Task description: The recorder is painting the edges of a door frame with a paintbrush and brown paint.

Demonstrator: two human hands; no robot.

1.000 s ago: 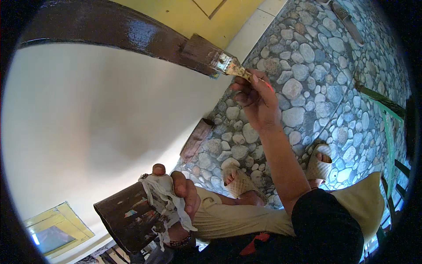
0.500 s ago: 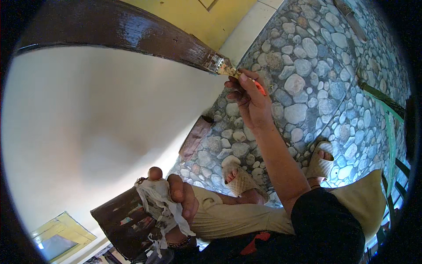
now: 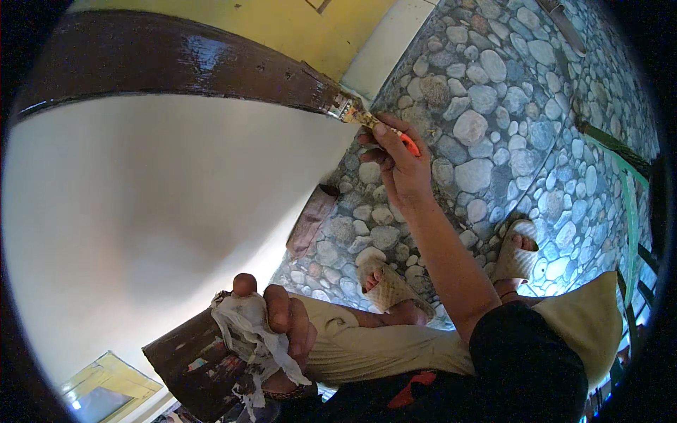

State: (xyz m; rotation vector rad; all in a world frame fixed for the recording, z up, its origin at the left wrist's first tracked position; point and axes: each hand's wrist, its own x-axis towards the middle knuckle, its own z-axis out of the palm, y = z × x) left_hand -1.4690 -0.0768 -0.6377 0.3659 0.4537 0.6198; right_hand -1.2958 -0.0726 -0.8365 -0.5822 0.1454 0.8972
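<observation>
My right hand (image 3: 398,158) grips a paintbrush (image 3: 361,115) by its handle, which has an orange end. Its bristles press against the lower end of a dark brown painted door frame (image 3: 247,67), which looks glossy and wet in places. At the lower left, my left hand (image 3: 290,321) is closed around a dark, paint-smeared can (image 3: 187,363). A crumpled white rag (image 3: 250,328) is bunched between the fingers and the can, its ends hanging down. The can's inside is hidden from view.
A pale wall (image 3: 176,190) borders the frame, with a yellow door (image 3: 282,32) on its other side. Below lies a pebble-stone floor (image 3: 469,176). A brown rolled piece (image 3: 312,218) rests at the wall's foot. My sandalled feet (image 3: 388,282) stand nearby.
The brush and my right hand have shifted slightly left and down in view, along with the frame. Both hands keep their hold.
</observation>
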